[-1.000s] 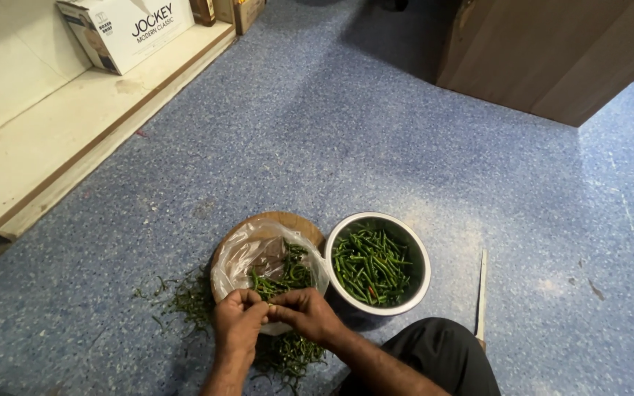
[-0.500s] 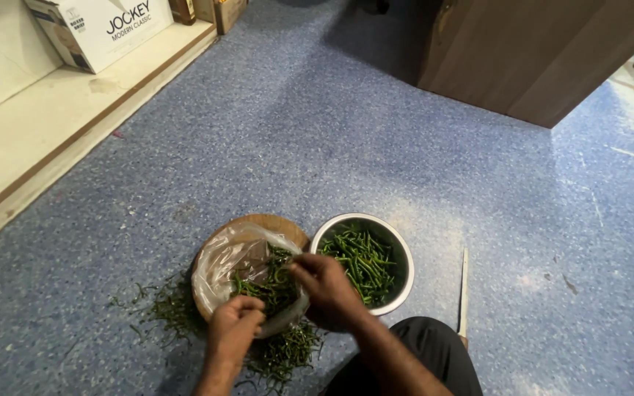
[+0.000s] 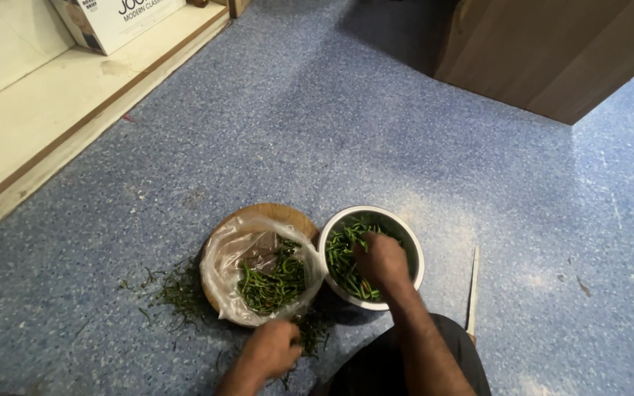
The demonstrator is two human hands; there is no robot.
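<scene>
**Hands split between bowl and bag on the floor**

Person sits on blue speckled floor [image 3: 332, 110], work laid close in front. Right hand [image 3: 380, 260] is down inside the round steel bowl [image 3: 412, 249], palm down over the green beans [image 3: 343, 257] in it; fingers curled, but whether it grips any bean cannot be told, view blurred. Left hand [image 3: 273, 348] rests low at the near edge of the clear plastic bag [image 3: 236, 257], loosely closed; holding anything or not, can't tell. Bag lies open on a round wooden board [image 3: 277, 214], more green pods [image 3: 273, 282] heaped in its mouth. Bowl touches the bag's right side, likely so each hand has one container in reach. Green trimmings [image 3: 177, 293] are scattered left of the board. Long thin knife [image 3: 472, 290] lies right of the bowl, apart, untouched.
</scene>
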